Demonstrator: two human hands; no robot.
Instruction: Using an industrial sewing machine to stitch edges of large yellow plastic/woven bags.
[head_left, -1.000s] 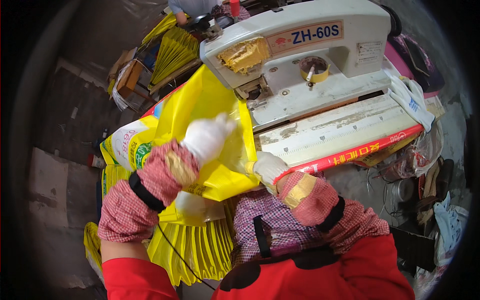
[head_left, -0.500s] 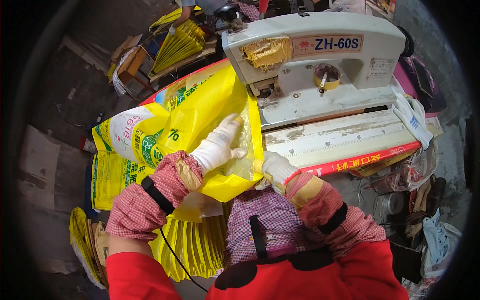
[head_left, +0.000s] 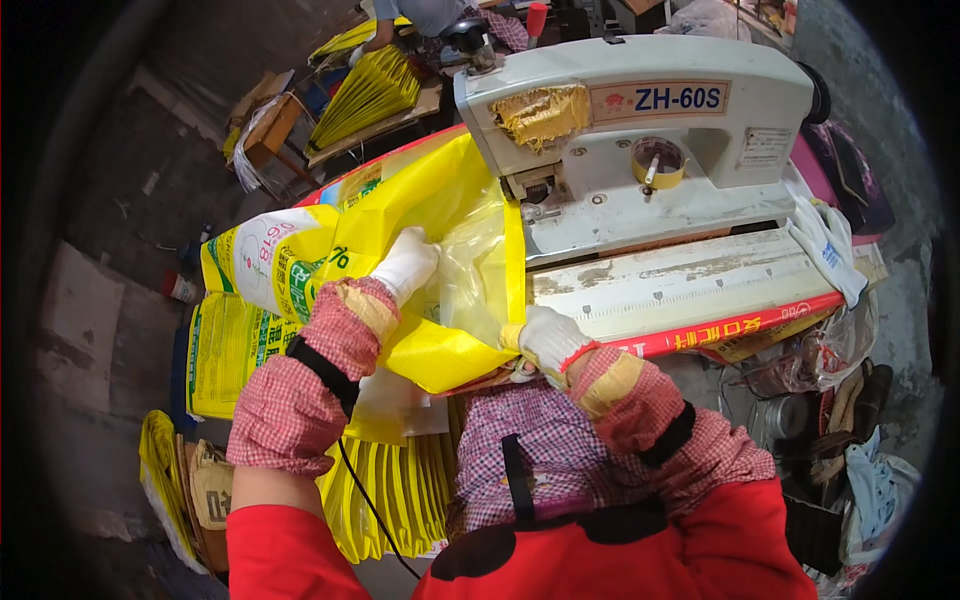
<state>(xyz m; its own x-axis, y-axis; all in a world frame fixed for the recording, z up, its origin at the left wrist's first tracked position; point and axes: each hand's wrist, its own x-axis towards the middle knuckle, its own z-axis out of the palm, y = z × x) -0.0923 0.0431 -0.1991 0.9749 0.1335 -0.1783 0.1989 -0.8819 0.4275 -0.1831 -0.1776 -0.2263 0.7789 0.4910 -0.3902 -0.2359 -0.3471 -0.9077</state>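
Observation:
A large yellow printed sack (head_left: 450, 358) lies across the work table, its mouth edge running beside the sewing machine's (head_left: 640, 110) needle end. A clear plastic liner (head_left: 465, 260) shows inside the opened mouth. My left hand (head_left: 410, 262), in a white glove, is closed at the sack's folded-back upper layer; its fingertips are hidden. At the near corner of the mouth, my right hand (head_left: 552, 340), gloved too, pinches the sack's edge.
A roll of tape (head_left: 657, 163) sits on the machine, and a white glove (head_left: 828, 250) lies on the table's right end. Pleated yellow sacks (head_left: 385, 490) hang below on the left. A co-worker's arm (head_left: 378, 38) is by another sack stack at the back.
My left hand has drawn back left from the liner, its fingers going from outstretched to curled. More of the clear liner shows. My right hand keeps its hold on the corner.

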